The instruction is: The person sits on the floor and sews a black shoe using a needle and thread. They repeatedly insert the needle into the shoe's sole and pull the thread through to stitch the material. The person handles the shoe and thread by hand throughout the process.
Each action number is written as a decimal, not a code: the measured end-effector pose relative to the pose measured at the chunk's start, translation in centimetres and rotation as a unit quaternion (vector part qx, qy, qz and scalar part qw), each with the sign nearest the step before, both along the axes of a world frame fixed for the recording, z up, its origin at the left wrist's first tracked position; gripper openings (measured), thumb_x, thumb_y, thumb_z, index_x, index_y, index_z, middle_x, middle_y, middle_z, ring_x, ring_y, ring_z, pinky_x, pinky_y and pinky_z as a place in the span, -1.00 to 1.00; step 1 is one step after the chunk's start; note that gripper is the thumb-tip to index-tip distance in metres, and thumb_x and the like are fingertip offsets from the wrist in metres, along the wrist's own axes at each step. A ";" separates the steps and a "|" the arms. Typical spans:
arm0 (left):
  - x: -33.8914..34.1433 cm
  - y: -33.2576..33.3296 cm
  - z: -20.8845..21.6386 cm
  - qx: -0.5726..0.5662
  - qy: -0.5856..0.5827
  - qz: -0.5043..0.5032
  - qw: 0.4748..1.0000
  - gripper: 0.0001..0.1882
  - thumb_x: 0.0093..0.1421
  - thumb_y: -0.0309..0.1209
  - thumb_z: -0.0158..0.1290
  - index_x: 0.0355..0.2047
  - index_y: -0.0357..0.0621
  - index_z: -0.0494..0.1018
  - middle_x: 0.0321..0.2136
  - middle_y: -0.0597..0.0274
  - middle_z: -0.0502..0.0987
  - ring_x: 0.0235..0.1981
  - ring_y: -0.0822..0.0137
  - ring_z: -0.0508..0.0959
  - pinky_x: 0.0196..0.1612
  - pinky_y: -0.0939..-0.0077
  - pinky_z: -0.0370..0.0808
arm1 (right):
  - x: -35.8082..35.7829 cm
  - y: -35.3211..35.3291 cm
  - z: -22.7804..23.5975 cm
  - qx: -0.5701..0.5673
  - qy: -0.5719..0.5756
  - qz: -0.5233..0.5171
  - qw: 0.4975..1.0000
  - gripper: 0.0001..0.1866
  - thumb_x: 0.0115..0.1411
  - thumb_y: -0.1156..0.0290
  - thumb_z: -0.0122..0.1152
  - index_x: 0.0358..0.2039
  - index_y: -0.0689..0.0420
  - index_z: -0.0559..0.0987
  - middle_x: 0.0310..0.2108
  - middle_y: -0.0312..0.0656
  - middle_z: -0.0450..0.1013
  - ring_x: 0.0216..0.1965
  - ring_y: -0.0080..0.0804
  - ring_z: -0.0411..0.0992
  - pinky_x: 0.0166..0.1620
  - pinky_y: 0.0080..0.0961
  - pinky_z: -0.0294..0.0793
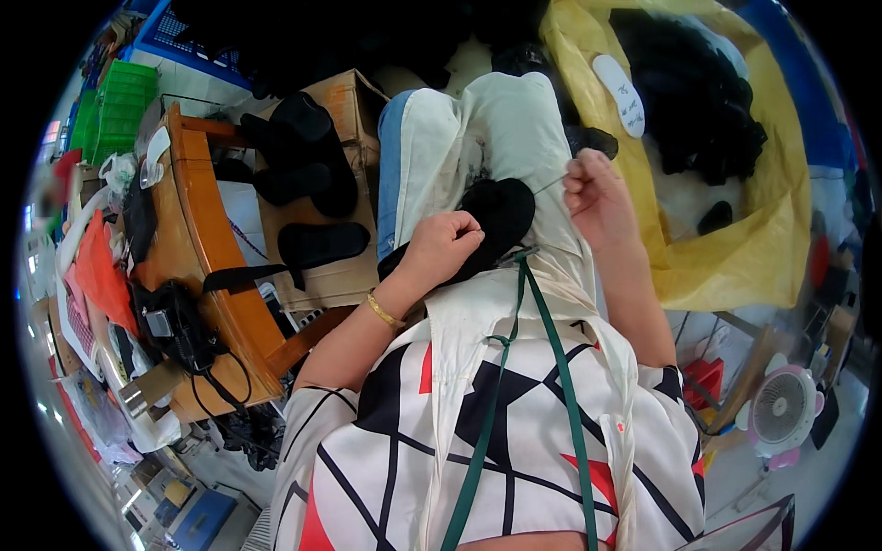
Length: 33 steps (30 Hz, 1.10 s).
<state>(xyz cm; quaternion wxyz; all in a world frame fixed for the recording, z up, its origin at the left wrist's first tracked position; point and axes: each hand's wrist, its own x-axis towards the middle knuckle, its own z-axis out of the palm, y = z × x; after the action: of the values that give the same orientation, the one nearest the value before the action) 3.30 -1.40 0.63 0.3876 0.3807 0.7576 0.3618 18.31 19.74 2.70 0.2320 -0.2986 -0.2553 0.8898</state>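
A black slipper with a rounded end lies across my lap, over the cream apron. My left hand grips its near left part, thumb and fingers pinched together. To the right of the slipper, my right hand is raised with its fingertips closed on a thin thread-like strand. This strand runs from the slipper's right edge to my fingers; whether a needle is on it cannot be made out. Dark green apron ties hang below the slipper.
More black slippers lie on a cardboard box at the left, beside a wooden stool-like frame. At the right stands an open yellow bag with black pieces and a white insole. A small fan is at the lower right.
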 end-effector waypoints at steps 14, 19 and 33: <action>2.3 -1.2 2.1 0.110 0.091 -0.019 0.990 -0.80 0.17 -0.34 0.19 -0.27 -0.18 0.54 -0.49 0.06 0.50 -0.45 0.17 0.50 -0.34 0.35 0.44 | 1.4 -2.6 -2.1 0.450 -0.244 0.138 0.848 -0.65 0.30 0.19 0.27 -0.28 0.29 0.56 -0.46 -0.28 0.44 -0.42 -0.58 0.35 -0.33 -0.56 0.39; 1.2 -3.4 2.1 0.121 -0.290 0.120 0.942 -0.85 0.28 -0.43 0.10 -0.22 -0.27 0.52 -0.27 0.22 0.56 -0.29 0.43 0.50 -0.20 0.44 0.43 | 0.1 -5.6 1.4 0.633 -0.215 0.120 0.734 -0.66 0.27 0.23 0.27 -0.40 0.29 0.49 -0.53 -0.04 0.33 -0.50 -0.17 0.34 -0.40 -0.32 0.35; 2.3 -3.2 3.0 0.149 -0.473 0.230 0.837 -0.84 0.17 -0.62 0.21 -0.24 -0.18 0.55 -0.34 0.36 0.56 -0.29 0.53 0.50 -0.12 0.63 0.45 | -1.1 -5.8 -0.1 0.474 -0.214 0.173 0.837 -0.56 0.31 0.12 0.18 -0.40 0.33 0.52 -0.51 0.01 0.42 -0.47 -0.25 0.36 -0.33 -0.34 0.38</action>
<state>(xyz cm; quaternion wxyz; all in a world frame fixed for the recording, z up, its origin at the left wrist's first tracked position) 5.62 -4.59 3.65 0.5431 0.0310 0.4848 0.6849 17.25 13.92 2.63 0.1267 -0.2861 -0.7365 0.5997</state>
